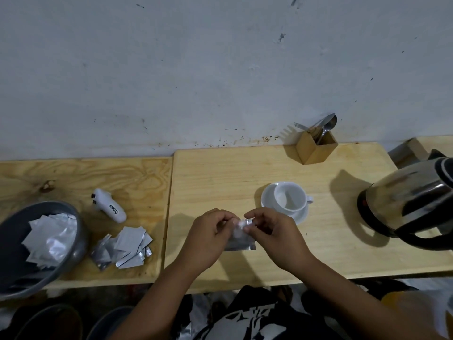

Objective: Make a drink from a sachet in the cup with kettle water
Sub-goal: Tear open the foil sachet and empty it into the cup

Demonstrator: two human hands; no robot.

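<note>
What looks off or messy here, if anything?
No spill or damage. The cup sits upright on its saucer, seemingly empty. The only mess is a loose sachet pile left of both hands, beside the grey bowl. Left hand and right hand pinch one sachet.

Person, head view. Both forearms bare from wrist to the bottom frame edge; no sleeves visible on either. Left hand and right hand: no rings, no watch, no wristbands or gloves seen. Fingernails short where visible; detail soft from blur. Garment at lower centre of frame: dark, near-black fabric carrying a bold white graphic print of angular, irregular shapes; print design not legible. Garment edges lost in shadow, so cut and type cannot be told.
</note>
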